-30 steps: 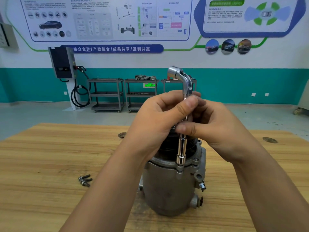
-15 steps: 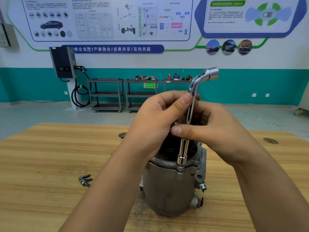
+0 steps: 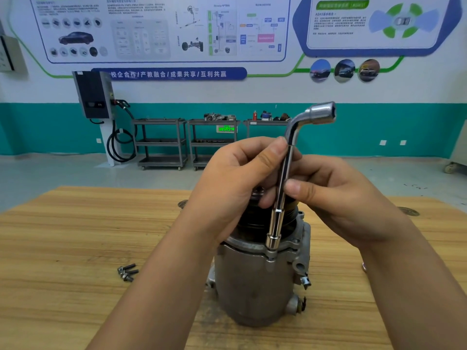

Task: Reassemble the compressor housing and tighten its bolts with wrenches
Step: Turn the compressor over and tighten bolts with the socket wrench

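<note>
Head view, my left hand [image 3: 237, 183] and right hand [image 3: 336, 198] both pinching the L-shaped socket wrench [image 3: 283, 188] shaft, its lower socket seated on a flange bolt of the compressor housing [image 3: 252, 281] upright on the wooden counter [image 3: 75, 248], spare bolts [image 3: 127, 272] lying left of it

"ADAS" on wall poster [image 3: 374, 24]

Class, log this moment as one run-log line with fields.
step: running in flange bolt | tool: L-shaped socket wrench upright on compressor housing | left hand, right hand: pinching shaft | spare bolts: on table
</note>
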Action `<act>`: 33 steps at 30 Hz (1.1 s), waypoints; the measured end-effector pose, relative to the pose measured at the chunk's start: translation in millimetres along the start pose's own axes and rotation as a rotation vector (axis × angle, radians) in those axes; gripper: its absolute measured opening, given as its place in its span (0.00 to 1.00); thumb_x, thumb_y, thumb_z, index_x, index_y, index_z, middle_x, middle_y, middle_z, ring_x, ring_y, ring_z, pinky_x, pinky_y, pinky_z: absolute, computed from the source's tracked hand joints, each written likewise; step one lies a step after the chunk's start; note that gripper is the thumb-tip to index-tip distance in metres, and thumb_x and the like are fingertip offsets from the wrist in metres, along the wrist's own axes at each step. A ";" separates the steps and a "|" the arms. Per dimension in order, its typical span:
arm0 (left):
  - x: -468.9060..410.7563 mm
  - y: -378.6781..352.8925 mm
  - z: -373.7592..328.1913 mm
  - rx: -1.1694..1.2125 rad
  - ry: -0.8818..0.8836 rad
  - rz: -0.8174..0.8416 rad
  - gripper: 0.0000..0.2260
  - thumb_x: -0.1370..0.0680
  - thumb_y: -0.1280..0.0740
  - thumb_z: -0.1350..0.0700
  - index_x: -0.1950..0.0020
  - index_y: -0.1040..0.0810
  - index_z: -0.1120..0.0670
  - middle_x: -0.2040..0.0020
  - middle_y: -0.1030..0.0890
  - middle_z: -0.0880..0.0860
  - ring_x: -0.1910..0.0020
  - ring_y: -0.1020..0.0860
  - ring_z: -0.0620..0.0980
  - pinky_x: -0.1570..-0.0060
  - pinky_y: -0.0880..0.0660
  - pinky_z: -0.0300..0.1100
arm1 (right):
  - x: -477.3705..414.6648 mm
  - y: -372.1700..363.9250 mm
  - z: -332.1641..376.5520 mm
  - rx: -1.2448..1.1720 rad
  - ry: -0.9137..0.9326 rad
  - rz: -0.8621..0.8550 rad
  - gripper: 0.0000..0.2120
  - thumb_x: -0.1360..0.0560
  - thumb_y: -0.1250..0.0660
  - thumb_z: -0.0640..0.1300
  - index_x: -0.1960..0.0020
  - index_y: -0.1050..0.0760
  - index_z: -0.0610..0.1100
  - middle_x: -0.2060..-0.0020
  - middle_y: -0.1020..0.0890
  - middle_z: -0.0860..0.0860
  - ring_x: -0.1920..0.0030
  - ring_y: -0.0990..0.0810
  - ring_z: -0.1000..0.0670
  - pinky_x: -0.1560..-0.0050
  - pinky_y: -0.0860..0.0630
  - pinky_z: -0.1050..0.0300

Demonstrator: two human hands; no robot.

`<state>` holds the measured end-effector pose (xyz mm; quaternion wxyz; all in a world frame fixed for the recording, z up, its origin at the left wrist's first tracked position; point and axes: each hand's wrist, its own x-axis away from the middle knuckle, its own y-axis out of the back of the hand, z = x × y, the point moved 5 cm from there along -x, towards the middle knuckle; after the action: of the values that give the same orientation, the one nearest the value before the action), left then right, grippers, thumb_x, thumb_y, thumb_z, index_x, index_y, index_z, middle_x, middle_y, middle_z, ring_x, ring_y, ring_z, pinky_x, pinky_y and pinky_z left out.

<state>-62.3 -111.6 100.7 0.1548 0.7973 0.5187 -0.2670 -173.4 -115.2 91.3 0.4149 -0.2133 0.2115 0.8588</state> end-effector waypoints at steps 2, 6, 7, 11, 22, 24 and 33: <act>0.5 -0.4 -0.3 -0.013 0.001 -0.012 0.06 0.29 0.33 0.52 0.61 0.17 0.51 0.62 0.21 0.52 0.68 0.28 0.53 0.75 0.32 0.33 | -0.6 -0.3 -0.3 0.002 0.002 -0.021 0.10 0.31 0.33 0.44 0.52 0.18 0.46 0.62 0.15 0.47 0.56 0.16 0.50 0.53 0.23 0.61; 1.1 -1.7 1.2 -0.030 -0.005 -0.047 0.03 0.30 0.31 0.56 0.61 0.17 0.51 0.65 0.19 0.47 0.65 0.23 0.44 0.72 0.29 0.33 | -2.6 -2.1 1.2 0.034 0.024 -0.066 0.10 0.34 0.30 0.45 0.53 0.17 0.50 0.62 0.16 0.50 0.58 0.17 0.53 0.56 0.23 0.63; 1.0 -2.5 1.3 -0.014 -0.012 -0.046 0.03 0.30 0.31 0.57 0.60 0.17 0.52 0.65 0.19 0.47 0.64 0.21 0.44 0.70 0.27 0.34 | -2.9 -1.7 1.4 0.050 0.030 -0.083 0.10 0.35 0.30 0.45 0.54 0.17 0.52 0.62 0.16 0.51 0.58 0.17 0.54 0.56 0.23 0.64; 0.8 -5.6 -0.5 0.014 -0.038 -0.040 0.04 0.30 0.31 0.60 0.57 0.20 0.56 0.68 0.20 0.47 0.66 0.21 0.42 0.64 0.24 0.35 | -2.9 -1.2 1.5 0.132 0.019 -0.117 0.12 0.35 0.29 0.41 0.55 0.18 0.54 0.59 0.16 0.51 0.55 0.17 0.55 0.56 0.23 0.65; -0.3 -1.7 -2.5 0.022 -0.038 -0.093 0.03 0.34 0.27 0.56 0.68 0.19 0.51 0.58 0.17 0.47 0.59 0.18 0.44 0.59 0.22 0.37 | -3.3 -4.6 3.6 0.219 0.015 -0.144 0.15 0.38 0.26 0.43 0.54 0.19 0.57 0.56 0.18 0.43 0.57 0.20 0.52 0.56 0.20 0.59; -0.4 -0.2 -1.1 0.011 -0.024 -0.084 0.04 0.32 0.30 0.58 0.68 0.18 0.52 0.56 0.18 0.49 0.57 0.19 0.45 0.57 0.21 0.38 | -2.5 -3.1 4.0 0.200 0.024 -0.124 0.13 0.36 0.27 0.43 0.54 0.18 0.56 0.60 0.17 0.51 0.57 0.18 0.57 0.58 0.22 0.65; 0.0 -0.4 -1.1 0.021 0.007 -0.004 0.09 0.27 0.36 0.56 0.61 0.16 0.54 0.58 0.22 0.56 0.72 0.31 0.48 0.76 0.33 0.32 | 0.7 -1.5 1.4 0.029 -0.019 0.005 0.10 0.30 0.35 0.45 0.51 0.21 0.44 0.61 0.16 0.48 0.55 0.17 0.51 0.51 0.24 0.61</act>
<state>-62.4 -110.8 101.6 0.1441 0.7988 0.5180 -0.2700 -172.8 -113.2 91.8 0.4176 -0.1987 0.2204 0.8588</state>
